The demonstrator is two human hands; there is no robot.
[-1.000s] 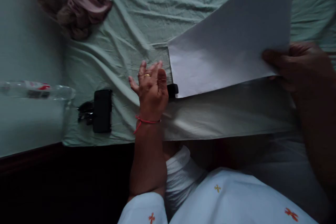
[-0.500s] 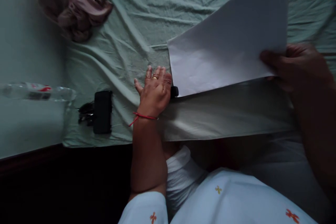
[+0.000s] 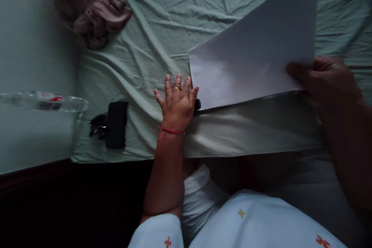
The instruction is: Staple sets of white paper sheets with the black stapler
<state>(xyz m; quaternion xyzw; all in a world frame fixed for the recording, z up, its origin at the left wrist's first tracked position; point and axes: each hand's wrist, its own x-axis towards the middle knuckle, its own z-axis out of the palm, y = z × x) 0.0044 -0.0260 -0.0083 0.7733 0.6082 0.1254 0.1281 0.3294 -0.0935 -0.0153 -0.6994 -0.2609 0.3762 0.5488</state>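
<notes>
A large white sheet of paper [image 3: 255, 46] is held up at a slant over the pale green cloth [image 3: 162, 19]. My right hand [image 3: 325, 81] grips the sheet's lower right edge, thumb on top. My left hand [image 3: 177, 100] lies flat on the cloth by the sheet's lower left corner, fingers spread, with a ring and a red thread at the wrist. A small black object [image 3: 197, 104] peeks out from under its fingers. Below the sheet runs a smooth folded strip of pale cloth [image 3: 255, 131].
A black phone [image 3: 116, 124] and a dark bunch of keys [image 3: 97, 125] lie left of my left hand. A clear plastic bottle [image 3: 43, 100] lies on its side at the far left. A crumpled pink cloth [image 3: 97, 15] sits at the top left. The bed's edge runs along the bottom.
My left hand has gone from curled over the black object to flat with fingers spread. The paper and right hand have shifted only slightly.
</notes>
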